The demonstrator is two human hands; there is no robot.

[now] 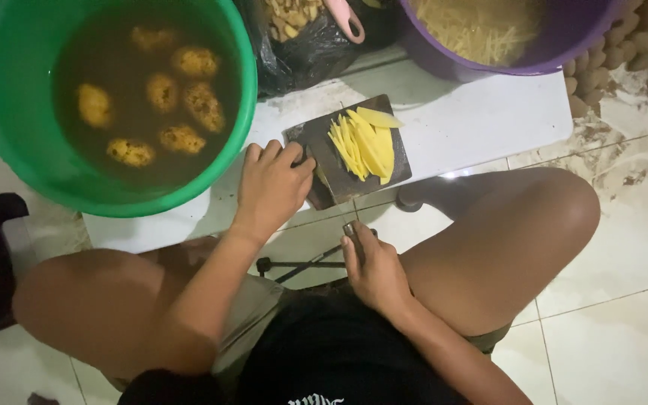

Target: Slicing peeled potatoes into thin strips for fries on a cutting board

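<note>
White board (489,120) on floor carries chopping board (339,176)

The person wears a black short-sleeved cotton top (339,352) with a small white printed mark at its lower front, and khaki fabric shorts (253,315) that end high on the thighs. Both arms are bare from above the elbow, both legs are bare, and the left hand (271,187) and right hand (375,274) carry no gloves, rings or watch.

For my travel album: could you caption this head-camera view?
Left hand steadies a dark cutting board of yellow slices; right hand grips a knife.
</note>
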